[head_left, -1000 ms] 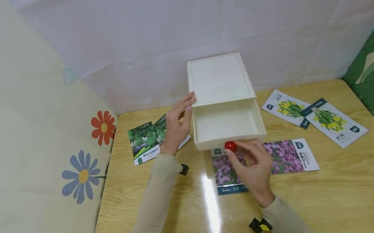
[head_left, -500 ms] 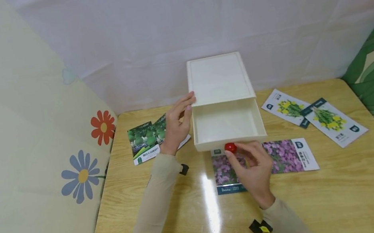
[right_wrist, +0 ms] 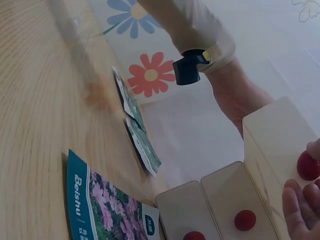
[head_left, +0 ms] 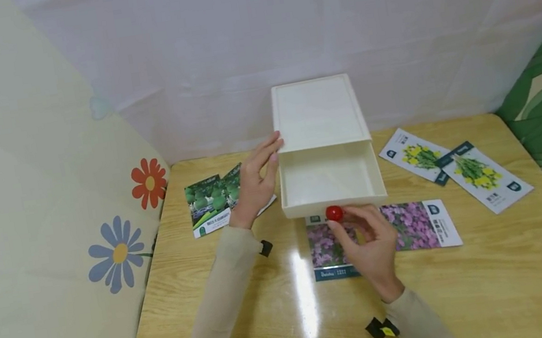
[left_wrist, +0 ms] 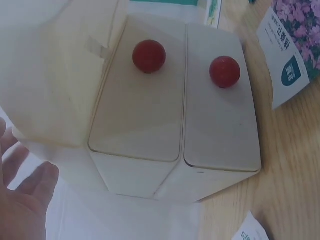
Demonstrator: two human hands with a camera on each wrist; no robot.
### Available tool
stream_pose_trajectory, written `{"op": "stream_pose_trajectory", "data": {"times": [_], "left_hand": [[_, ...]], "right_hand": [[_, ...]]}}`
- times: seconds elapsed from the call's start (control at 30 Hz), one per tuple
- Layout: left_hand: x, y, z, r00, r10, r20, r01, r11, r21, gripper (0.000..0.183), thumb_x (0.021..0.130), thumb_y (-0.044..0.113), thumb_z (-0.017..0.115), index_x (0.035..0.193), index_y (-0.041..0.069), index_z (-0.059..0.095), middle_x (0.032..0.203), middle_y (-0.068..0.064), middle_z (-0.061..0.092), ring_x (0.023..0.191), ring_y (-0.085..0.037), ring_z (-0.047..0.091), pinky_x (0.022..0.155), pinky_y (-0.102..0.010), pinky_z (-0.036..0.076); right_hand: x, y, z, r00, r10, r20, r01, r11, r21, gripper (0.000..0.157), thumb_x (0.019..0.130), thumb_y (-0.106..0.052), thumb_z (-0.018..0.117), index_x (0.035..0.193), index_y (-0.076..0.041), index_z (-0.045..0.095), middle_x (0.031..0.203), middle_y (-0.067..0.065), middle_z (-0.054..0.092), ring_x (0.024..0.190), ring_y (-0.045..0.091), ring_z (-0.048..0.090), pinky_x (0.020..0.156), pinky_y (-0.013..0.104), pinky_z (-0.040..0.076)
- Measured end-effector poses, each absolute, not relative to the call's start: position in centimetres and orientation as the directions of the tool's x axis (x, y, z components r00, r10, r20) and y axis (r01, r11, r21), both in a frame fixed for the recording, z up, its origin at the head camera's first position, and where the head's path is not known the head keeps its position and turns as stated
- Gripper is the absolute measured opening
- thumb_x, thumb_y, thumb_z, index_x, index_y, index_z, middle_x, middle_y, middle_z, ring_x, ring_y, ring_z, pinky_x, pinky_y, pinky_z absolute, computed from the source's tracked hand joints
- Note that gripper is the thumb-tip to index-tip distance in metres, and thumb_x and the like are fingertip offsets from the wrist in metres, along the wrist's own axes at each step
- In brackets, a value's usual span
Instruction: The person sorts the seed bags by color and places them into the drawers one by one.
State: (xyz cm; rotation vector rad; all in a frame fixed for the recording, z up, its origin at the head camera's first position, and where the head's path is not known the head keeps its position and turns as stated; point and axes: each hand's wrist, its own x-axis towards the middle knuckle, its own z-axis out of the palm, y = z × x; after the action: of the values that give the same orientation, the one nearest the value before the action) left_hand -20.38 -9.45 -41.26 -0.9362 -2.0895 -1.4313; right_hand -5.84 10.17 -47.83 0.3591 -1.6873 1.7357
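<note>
A white drawer cabinet (head_left: 316, 114) stands at the back of the table, its top drawer (head_left: 303, 210) pulled out and with nothing inside. My right hand (head_left: 373, 244) pinches that drawer's round red knob (head_left: 334, 213) between thumb and fingers. Against the cabinet's left side, near the top front corner, my left hand (head_left: 256, 186) rests with its fingers extended. Below the pulled-out drawer, the left wrist view has two more drawers, the middle one (left_wrist: 135, 115) and the bottom one (left_wrist: 220, 125), both pushed in, each with a red knob.
Seed packets with pink flowers (head_left: 411, 227) lie under and in front of the drawer. Green-pictured packets (head_left: 209, 204) lie to the left, and yellow-flower packets (head_left: 482, 175) overlap on the right. A pale cloth (head_left: 214, 72) hangs behind the wooden table (head_left: 503, 280).
</note>
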Motion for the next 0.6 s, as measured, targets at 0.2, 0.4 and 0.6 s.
{"op": "stream_pose_trajectory", "data": {"times": [0.2,0.4,0.6], "left_hand": [[-19.2,-9.8,-41.0,-0.718,0.263,0.644,0.695,0.225,0.683,0.032,0.100,-0.006,0.048,0.130,-0.012,0.057,0.144,-0.028,0.052,0.135,-0.040,0.050,0.109,-0.042,0.048],[-18.0,-10.6,-41.9,-0.766,0.266,0.585,0.639,0.216,0.738,0.035,0.102,-0.005,0.045,0.135,-0.010,0.054,0.143,-0.025,0.053,0.133,-0.040,0.051,0.104,-0.048,0.052],[-17.7,-11.4,-44.5,-0.807,0.267,0.526,0.585,0.239,0.775,0.035,0.103,-0.003,0.045,0.136,-0.009,0.052,0.140,-0.028,0.054,0.128,-0.041,0.055,0.102,-0.050,0.053]], "right_hand": [[-5.6,10.7,-48.5,-0.747,0.243,0.619,-0.617,0.094,-0.781,0.042,0.068,0.022,0.077,0.108,0.013,0.066,0.098,0.027,0.065,0.085,0.021,0.070,0.077,0.025,0.061],[-5.3,11.1,-49.0,-0.767,0.219,0.604,-0.587,0.143,-0.797,0.043,0.069,0.020,0.078,0.109,0.009,0.067,0.095,0.028,0.065,0.083,0.024,0.070,0.076,0.026,0.061],[-4.8,11.6,-49.7,-0.792,0.205,0.575,-0.540,0.201,-0.817,0.041,0.068,0.017,0.081,0.106,0.009,0.068,0.093,0.023,0.067,0.083,0.015,0.068,0.076,0.021,0.060]]}}
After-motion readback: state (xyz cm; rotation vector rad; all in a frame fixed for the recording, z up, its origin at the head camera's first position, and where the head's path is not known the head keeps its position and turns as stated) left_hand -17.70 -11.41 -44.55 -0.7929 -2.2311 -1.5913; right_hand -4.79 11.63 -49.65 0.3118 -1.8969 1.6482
